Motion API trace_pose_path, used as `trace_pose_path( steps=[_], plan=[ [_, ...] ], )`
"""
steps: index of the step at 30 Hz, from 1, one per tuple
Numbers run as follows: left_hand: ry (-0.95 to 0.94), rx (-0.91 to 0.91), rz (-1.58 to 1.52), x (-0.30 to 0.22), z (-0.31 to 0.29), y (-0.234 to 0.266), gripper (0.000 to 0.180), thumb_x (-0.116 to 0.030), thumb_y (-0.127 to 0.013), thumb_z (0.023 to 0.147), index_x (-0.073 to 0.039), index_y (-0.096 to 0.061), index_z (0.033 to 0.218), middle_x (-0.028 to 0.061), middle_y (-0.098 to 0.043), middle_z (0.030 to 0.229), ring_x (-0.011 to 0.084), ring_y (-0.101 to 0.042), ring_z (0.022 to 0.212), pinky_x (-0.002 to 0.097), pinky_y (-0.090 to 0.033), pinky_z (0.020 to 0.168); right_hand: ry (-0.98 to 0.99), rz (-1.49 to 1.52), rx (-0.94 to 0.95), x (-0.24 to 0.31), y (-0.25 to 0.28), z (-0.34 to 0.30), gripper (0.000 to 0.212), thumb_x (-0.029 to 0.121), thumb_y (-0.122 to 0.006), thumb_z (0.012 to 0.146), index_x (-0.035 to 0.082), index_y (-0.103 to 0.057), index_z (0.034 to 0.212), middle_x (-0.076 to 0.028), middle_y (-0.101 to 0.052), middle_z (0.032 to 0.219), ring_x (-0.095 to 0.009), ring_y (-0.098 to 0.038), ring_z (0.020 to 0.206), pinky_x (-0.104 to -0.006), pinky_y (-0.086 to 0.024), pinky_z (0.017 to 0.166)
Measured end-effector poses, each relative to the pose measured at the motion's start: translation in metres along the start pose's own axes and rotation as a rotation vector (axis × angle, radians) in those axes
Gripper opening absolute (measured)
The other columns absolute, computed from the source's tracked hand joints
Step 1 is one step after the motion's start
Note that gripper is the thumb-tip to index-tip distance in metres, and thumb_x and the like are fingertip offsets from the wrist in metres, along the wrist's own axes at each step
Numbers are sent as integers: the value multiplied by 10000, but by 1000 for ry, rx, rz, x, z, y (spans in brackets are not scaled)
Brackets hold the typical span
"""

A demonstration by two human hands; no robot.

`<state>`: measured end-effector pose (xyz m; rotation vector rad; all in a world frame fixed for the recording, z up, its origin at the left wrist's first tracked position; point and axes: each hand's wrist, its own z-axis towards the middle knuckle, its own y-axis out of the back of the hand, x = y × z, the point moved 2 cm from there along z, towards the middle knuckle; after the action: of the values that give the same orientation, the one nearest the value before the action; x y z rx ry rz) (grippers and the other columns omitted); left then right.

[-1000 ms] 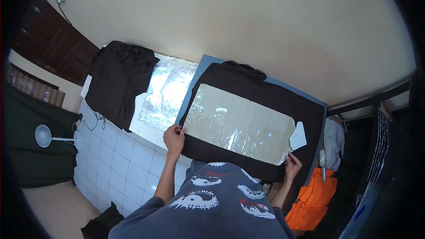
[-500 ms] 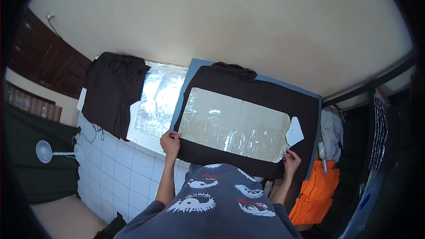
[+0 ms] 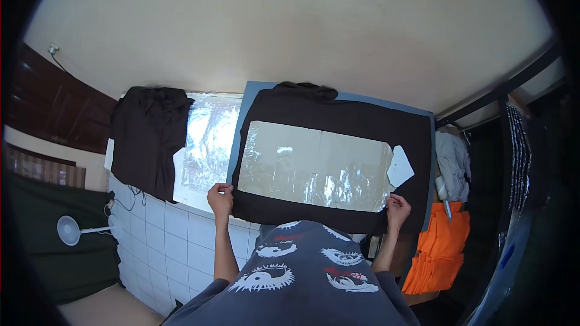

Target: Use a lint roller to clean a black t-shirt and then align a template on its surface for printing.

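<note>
Both hands [image 3: 220,196] at film sheet [image 3: 314,166] corners

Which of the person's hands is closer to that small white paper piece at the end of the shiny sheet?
Right. The right hand grips the black shirt's edge just below the white paper piece; the left hand is at the opposite corner, across the shiny sheet.

Bright, even daylight fills the scene, with glare on the clear film [image 3: 314,172]. Fisheye bending curves straight edges, and the corners go black.
</note>
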<state>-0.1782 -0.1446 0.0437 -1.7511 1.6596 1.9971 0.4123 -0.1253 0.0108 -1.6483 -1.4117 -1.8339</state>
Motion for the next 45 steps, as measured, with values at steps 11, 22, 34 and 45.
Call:
trace_pose_path(
  steps=[11,22,34,45],
  plan=[
    [-20,-164,-13,-7,13,30,53,-38,-745,845,-11,-755,889,133,-747,798,261,-721,752,372,-547,749,10,19,39,-2,1,4,135,27,-788,867,-2,-756,995,-5,-671,735,-47,-568,562,-190,-399,460],
    [-170,85,-24,-61,13,1,114,-63,-769,837,9,-779,925,141,-756,797,234,-713,693,349,-550,689,-15,16,43,7,3,2,134,19,-771,869,-11,-749,997,-12,-668,735,-54,-575,563,-200,-410,455],
    [-288,95,229,-87,-2,-38,311,-188,-859,783,0,-720,988,164,-718,887,353,-700,841,448,-538,749,26,-76,11,26,-2,-5,133,-2,-761,846,-23,-773,977,-22,-704,744,-68,-620,618,-225,-506,572],
    [-373,-22,266,-93,-8,-49,391,-188,-805,846,54,-638,1104,222,-629,1034,410,-637,976,477,-502,854,36,-108,-4,34,0,-8,119,6,-782,834,-26,-778,948,-19,-697,734,-61,-617,619,-217,-507,583]
  ],
)
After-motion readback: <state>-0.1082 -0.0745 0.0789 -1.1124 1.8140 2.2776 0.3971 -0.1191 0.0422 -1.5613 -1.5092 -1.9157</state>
